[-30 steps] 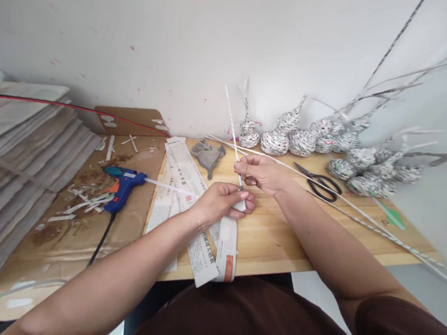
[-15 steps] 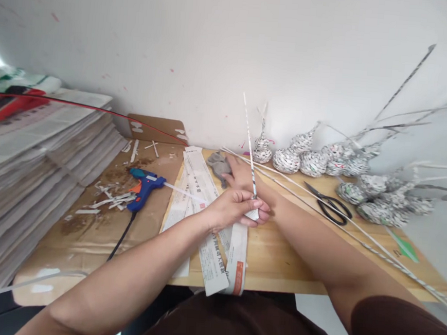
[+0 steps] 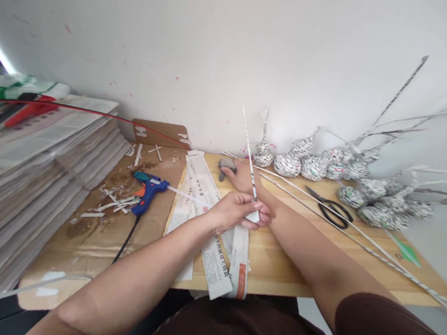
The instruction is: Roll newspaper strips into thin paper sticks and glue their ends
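Note:
My left hand (image 3: pixel 235 211) pinches the lower end of a thin rolled newspaper tube (image 3: pixel 250 159), whose tip points up toward the wall. Beyond it my right hand (image 3: pixel 241 174) is closed on a bunched grey cloth (image 3: pixel 227 165), thumb over its near side. My right forearm passes just behind the left fingers. Under and beside my left hand, several cut newspaper strips (image 3: pixel 215 270) lie overlapping on the wooden table, and a few hang past its front edge.
To the left are a blue glue gun (image 3: pixel 148 195), paper scraps (image 3: pixel 116 200) and a tall newspaper stack (image 3: pixel 70 150). On the right lie black scissors (image 3: pixel 334 212), long paper tubes (image 3: pixel 360 245) and several woven paper gourds (image 3: pixel 288 164) along the wall.
My right hand has closed over the grey cloth, bunching it and drawing it to the right. The left hand keeps its pinch on the tube. The view has shifted slightly.

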Action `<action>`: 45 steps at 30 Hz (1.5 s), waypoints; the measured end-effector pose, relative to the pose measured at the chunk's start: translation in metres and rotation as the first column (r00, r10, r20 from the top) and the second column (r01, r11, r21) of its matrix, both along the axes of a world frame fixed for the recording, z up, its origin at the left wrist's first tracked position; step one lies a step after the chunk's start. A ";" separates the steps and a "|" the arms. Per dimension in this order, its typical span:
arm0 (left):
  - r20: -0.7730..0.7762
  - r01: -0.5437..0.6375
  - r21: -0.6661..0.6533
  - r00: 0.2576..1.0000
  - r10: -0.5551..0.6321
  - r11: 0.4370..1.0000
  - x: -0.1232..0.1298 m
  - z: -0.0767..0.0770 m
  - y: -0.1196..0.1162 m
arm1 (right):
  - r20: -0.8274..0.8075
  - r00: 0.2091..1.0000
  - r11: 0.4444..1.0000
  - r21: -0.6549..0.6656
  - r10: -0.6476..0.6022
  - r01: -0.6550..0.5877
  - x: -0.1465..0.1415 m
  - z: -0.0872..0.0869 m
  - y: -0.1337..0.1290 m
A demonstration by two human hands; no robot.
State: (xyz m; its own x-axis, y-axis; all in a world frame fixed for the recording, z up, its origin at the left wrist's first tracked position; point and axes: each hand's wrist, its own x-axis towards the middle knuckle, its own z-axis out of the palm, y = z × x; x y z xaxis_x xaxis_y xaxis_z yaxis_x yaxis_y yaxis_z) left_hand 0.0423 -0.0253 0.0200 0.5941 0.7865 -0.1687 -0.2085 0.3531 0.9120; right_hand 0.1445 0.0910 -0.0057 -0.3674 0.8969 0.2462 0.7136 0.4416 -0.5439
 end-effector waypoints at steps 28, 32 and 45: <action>-0.200 -0.006 0.051 0.980 0.016 0.999 0.005 -0.010 -0.001 | -0.746 0.656 0.853 -0.411 -0.113 -0.320 0.060 0.042 -0.068; -0.191 0.027 0.028 0.981 -0.021 0.999 0.006 -0.013 -0.002 | -0.767 0.636 0.844 -0.396 -0.088 -0.362 0.064 0.047 -0.069; -0.181 0.057 0.021 0.982 -0.053 0.998 0.005 -0.008 -0.005 | -0.724 0.688 0.862 -0.383 -0.057 -0.332 0.067 0.053 -0.072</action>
